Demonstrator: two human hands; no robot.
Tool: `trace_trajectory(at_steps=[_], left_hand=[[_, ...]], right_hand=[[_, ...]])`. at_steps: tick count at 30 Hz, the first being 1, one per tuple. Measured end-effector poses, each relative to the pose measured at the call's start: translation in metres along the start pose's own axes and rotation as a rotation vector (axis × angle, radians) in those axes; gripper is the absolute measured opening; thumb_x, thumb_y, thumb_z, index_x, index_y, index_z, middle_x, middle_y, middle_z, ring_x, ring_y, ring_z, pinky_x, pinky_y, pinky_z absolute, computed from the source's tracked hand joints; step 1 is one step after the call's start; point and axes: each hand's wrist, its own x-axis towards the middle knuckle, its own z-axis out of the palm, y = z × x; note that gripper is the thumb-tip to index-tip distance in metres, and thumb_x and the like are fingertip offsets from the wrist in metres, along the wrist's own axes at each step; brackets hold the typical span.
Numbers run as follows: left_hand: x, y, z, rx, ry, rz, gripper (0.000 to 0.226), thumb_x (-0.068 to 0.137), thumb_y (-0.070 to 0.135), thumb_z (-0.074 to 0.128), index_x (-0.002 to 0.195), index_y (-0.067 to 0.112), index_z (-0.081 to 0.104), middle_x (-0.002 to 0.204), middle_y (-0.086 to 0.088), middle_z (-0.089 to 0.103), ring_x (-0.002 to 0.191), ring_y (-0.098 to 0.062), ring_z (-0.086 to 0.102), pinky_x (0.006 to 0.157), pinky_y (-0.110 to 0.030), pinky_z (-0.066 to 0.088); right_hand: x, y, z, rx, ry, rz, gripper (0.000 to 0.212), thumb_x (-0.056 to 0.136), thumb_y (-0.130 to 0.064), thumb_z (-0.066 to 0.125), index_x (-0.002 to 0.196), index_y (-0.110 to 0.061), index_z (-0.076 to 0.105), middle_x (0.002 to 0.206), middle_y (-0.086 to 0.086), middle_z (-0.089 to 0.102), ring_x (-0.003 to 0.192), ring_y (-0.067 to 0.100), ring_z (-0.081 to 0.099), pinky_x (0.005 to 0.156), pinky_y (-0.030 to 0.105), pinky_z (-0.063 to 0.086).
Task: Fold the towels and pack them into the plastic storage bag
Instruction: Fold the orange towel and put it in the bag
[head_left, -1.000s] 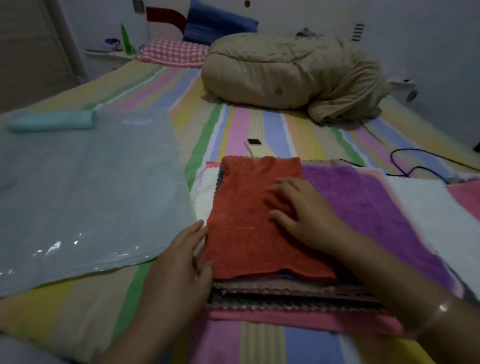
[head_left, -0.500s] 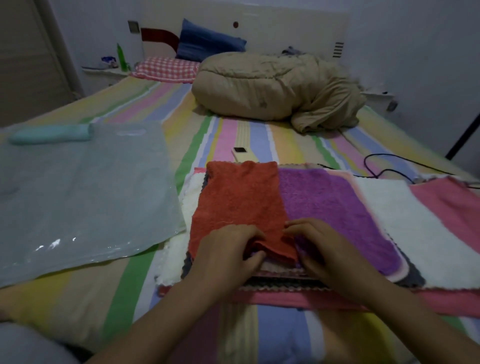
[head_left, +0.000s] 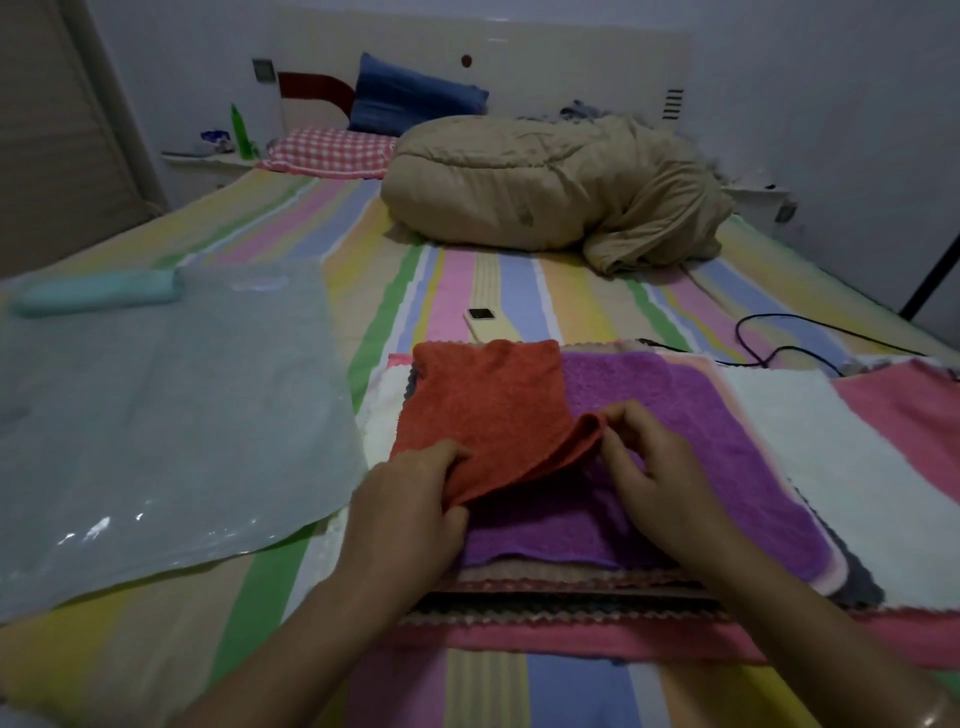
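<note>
Nearest the camera, two bare forearms reach forward over the striped bed sheet (head_left: 483, 691). The left hand (head_left: 410, 499) pinches the near left corner of the orange towel (head_left: 483, 410), thumb on top and fingers curled under the cloth. The right hand (head_left: 660, 483) pinches the towel's near right corner between thumb and fingertips and holds it raised, so the near edge hangs in a slack fold between the two hands while the far half lies flat.

Under it lies the purple towel (head_left: 701, 415), the top of a pile of towels (head_left: 571, 597) whose zigzag edges show along the near side. A white towel (head_left: 831, 467) and a pink towel (head_left: 904, 410) spread out to the right.

To the left of the pile, just beside it, the plastic storage bag (head_left: 156, 415) lies flat on the bed, with a teal roll (head_left: 98, 293) at its far left corner.

Beyond the towels a pale remote (head_left: 485, 325) rests on the sheet, and a black cable (head_left: 779, 343) loops at the right. Farther back sits a bunched beige quilt (head_left: 545, 192), then a red checked pillow (head_left: 332, 153) and a blue pillow (head_left: 410, 101) at the headboard. A green bottle (head_left: 240, 130) stands on the bedside shelf at the left.
</note>
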Motion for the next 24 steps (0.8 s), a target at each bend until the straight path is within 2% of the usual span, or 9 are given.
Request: trace_trajectory(at_steps=[2, 4, 7, 10, 12, 15, 17, 20, 24], left_hand=[[0.007, -0.009, -0.008, -0.006, 0.037, -0.084, 0.045, 0.069, 0.016, 0.062, 0.111, 0.032, 0.063, 0.095, 0.002, 0.072, 0.088, -0.027, 0.065, 0.067, -0.031, 0.044], [0.018, -0.024, -0.013, -0.159, 0.103, -0.144, 0.033, 0.067, 0.016, 0.058, 0.094, 0.034, 0.067, 0.082, 0.008, 0.072, 0.077, -0.02, 0.066, 0.063, -0.029, 0.046], [0.051, -0.039, -0.012, -0.66, 0.085, -0.273, 0.026, 0.078, 0.007, 0.063, 0.077, 0.032, 0.071, 0.071, 0.013, 0.072, 0.068, -0.004, 0.066, 0.067, -0.024, 0.054], [0.096, -0.045, 0.003, -0.842, 0.125, -0.377, 0.017, 0.088, 0.01, 0.062, 0.077, 0.02, 0.071, 0.066, 0.008, 0.069, 0.062, -0.003, 0.057, 0.058, -0.019, 0.048], [0.125, -0.051, 0.018, -0.823, 0.133, -0.41, 0.018, 0.091, 0.018, 0.06, 0.078, 0.01, 0.069, 0.071, 0.0, 0.066, 0.067, -0.009, 0.054, 0.062, -0.026, 0.044], [0.153, -0.067, 0.043, -0.608, 0.036, -0.441, 0.027, 0.09, 0.03, 0.06, 0.084, 0.006, 0.069, 0.081, -0.011, 0.07, 0.077, -0.024, 0.065, 0.071, -0.037, 0.048], [0.157, -0.072, 0.051, -0.425, -0.031, -0.43, 0.028, 0.093, 0.028, 0.056, 0.092, 0.004, 0.071, 0.092, -0.018, 0.071, 0.089, -0.031, 0.065, 0.071, -0.034, 0.044], [0.157, -0.074, 0.053, -0.332, -0.025, -0.399, 0.027, 0.096, 0.026, 0.052, 0.096, 0.005, 0.069, 0.097, -0.016, 0.071, 0.092, -0.03, 0.063, 0.063, -0.027, 0.029], [0.155, -0.076, 0.051, -0.288, -0.064, -0.381, 0.025, 0.094, 0.032, 0.055, 0.091, 0.01, 0.066, 0.09, -0.012, 0.07, 0.088, -0.029, 0.064, 0.066, -0.029, 0.038]], right_hand=[[0.01, -0.001, 0.007, 0.09, 0.046, 0.069, 0.014, 0.097, -0.011, 0.051, 0.089, -0.02, 0.058, 0.069, -0.011, 0.065, 0.064, -0.003, 0.058, 0.058, 0.017, 0.041], [0.021, 0.001, 0.013, 0.14, 0.095, 0.136, 0.013, 0.097, -0.013, 0.05, 0.089, -0.018, 0.059, 0.061, -0.011, 0.061, 0.055, 0.001, 0.05, 0.054, 0.024, 0.038], [0.047, 0.006, 0.022, 0.21, 0.156, 0.244, 0.013, 0.098, -0.018, 0.048, 0.095, -0.016, 0.06, 0.062, -0.005, 0.059, 0.058, 0.007, 0.05, 0.057, 0.03, 0.039], [0.082, 0.016, 0.034, 0.191, 0.19, 0.312, 0.016, 0.1, -0.023, 0.044, 0.097, -0.016, 0.057, 0.076, 0.009, 0.062, 0.07, 0.013, 0.053, 0.065, 0.036, 0.042], [0.105, 0.027, 0.042, 0.092, 0.193, 0.356, 0.018, 0.101, -0.022, 0.041, 0.1, -0.012, 0.055, 0.088, 0.008, 0.061, 0.083, 0.018, 0.054, 0.071, 0.033, 0.038], [0.125, 0.048, 0.053, -0.09, 0.146, 0.45, 0.023, 0.102, -0.018, 0.039, 0.106, -0.003, 0.057, 0.1, 0.012, 0.062, 0.095, 0.024, 0.057, 0.066, 0.028, 0.029], [0.129, 0.061, 0.059, -0.186, 0.074, 0.521, 0.027, 0.102, -0.019, 0.039, 0.104, -0.001, 0.058, 0.106, 0.02, 0.065, 0.101, 0.031, 0.059, 0.07, 0.031, 0.033], [0.129, 0.067, 0.062, -0.281, 0.023, 0.58, 0.028, 0.102, -0.023, 0.04, 0.101, -0.002, 0.058, 0.108, 0.022, 0.064, 0.104, 0.034, 0.058, 0.075, 0.033, 0.036], [0.126, 0.057, 0.058, -0.386, 0.023, 0.548, 0.024, 0.099, -0.031, 0.045, 0.09, -0.01, 0.055, 0.097, 0.019, 0.067, 0.097, 0.034, 0.062, 0.072, 0.035, 0.038]])
